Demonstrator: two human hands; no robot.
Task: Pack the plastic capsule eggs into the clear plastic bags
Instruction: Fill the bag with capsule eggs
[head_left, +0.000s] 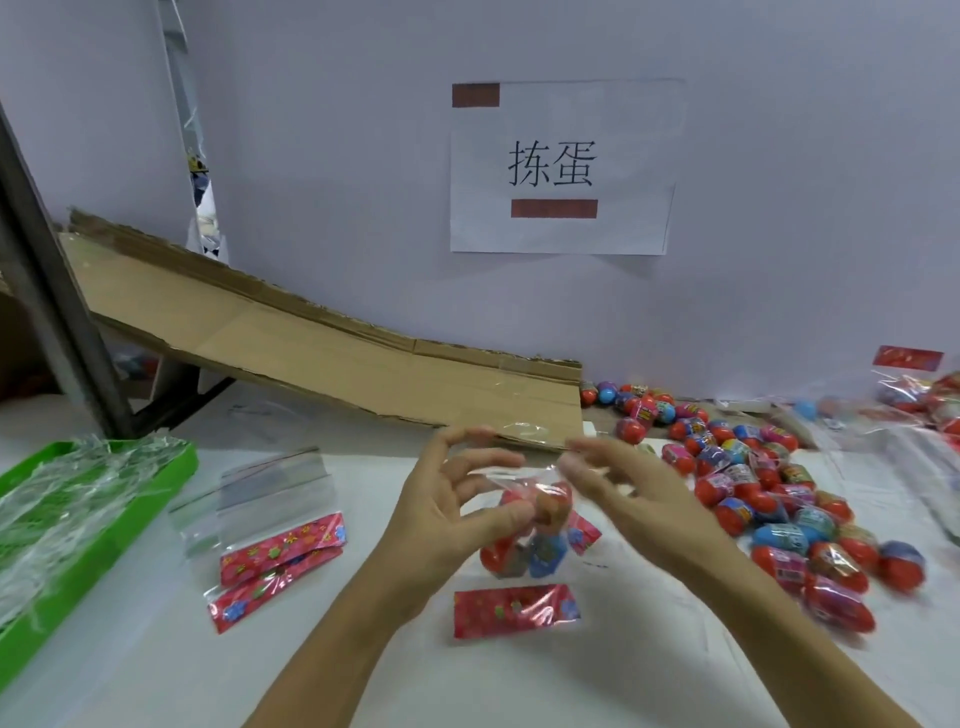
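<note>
Hands meet over the middle of the white table (156, 675), both raised a little above it. The left hand (447, 512) has its fingers curled, and its thumb and lower fingers hold a clear plastic bag (530, 525) which already has several capsule eggs inside, red ones and at least one blue one. The right hand (618, 483) is just beside the top of the same bag; its fingers are bent and blurred, so I cannot tell if they pinch the bag mouth or only touch it. On the table below the held bag lies a red patterned header card (514, 609), flat, and whether it belongs to a bag is not clear. To the left lie two empty bags (270, 512) with the same red patterned strips, one partly over the other. Further left stands a green tray (176, 467) filled with crumpled clear plastic. To the right of the hands a big loose pile of eggs (769, 493) spreads on the table, mostly red with some blue and pink. At the far right edge there are filled bags (914, 389) with red headers, blurred. A cardboard ramp (311, 338) slopes down from the left to the eggs, and a paper sign (563, 166) is on the wall behind.
</note>
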